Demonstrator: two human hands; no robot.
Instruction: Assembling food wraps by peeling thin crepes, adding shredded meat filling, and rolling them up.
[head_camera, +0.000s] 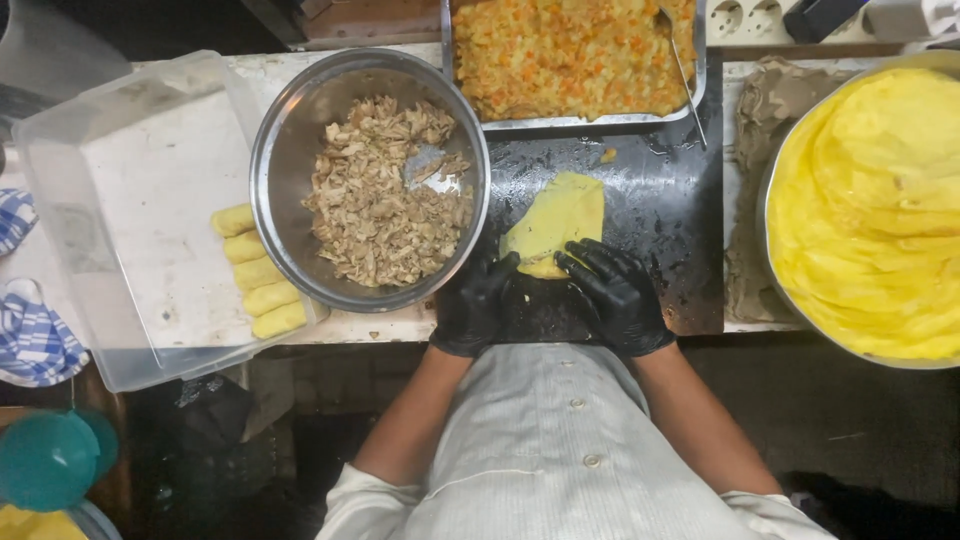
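One large round pan (800, 310) at the right holds a stack of yellow crepes (870, 210), too many and too close to count. One clear plastic tub (60, 200) at the left holds five finished yellow rolls (256, 272) in a row against its right wall. One steel bowl (290, 130) of shredded meat (385, 195) stands between tub and black board (665, 220). One rectangular tray (600, 122) of orange-flecked filling (570, 50) sits behind, with one spoon (688, 85) leaning in it. One single crepe (558, 215) lies on the board, its near edge folded up. Two black-gloved hands press on that edge: left hand (475, 305) and right hand (615, 290), fingers curled onto the fold, gripping it.
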